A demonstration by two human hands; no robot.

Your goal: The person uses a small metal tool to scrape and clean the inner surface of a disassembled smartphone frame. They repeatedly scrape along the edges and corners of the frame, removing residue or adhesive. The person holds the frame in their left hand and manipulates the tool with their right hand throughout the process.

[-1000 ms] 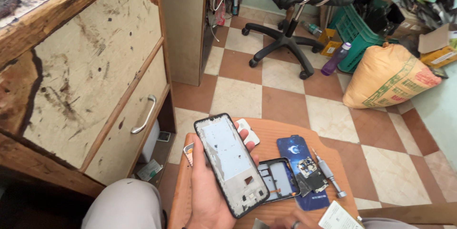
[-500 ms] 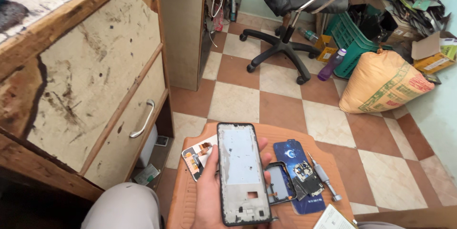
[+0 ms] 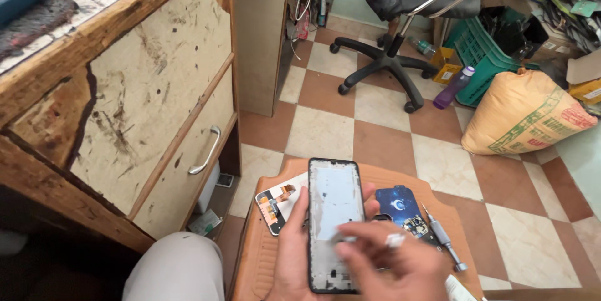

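Note:
My left hand (image 3: 289,257) holds a black phone frame (image 3: 333,213) upright from below, its bare metal inside facing me, over an orange plastic stool (image 3: 400,179). My right hand (image 3: 391,260) is blurred and lies across the frame's lower half, fingers bent and touching it; I cannot tell whether it holds anything. On the stool lie a white display panel with an orange flex cable (image 3: 278,204) to the left, a blue phone back cover (image 3: 400,201) with a circuit board (image 3: 415,226) on it, and a small screwdriver (image 3: 443,238) to the right.
A worn wooden desk with a drawer handle (image 3: 206,151) stands close on the left. On the chequered tile floor further off are a black office chair (image 3: 400,0), a purple bottle (image 3: 454,87), a green crate (image 3: 485,51) and a full orange sack (image 3: 526,113).
The frame has turned from tilted to upright and shifted left. My right hand has come in from below and now rests across its lower half.

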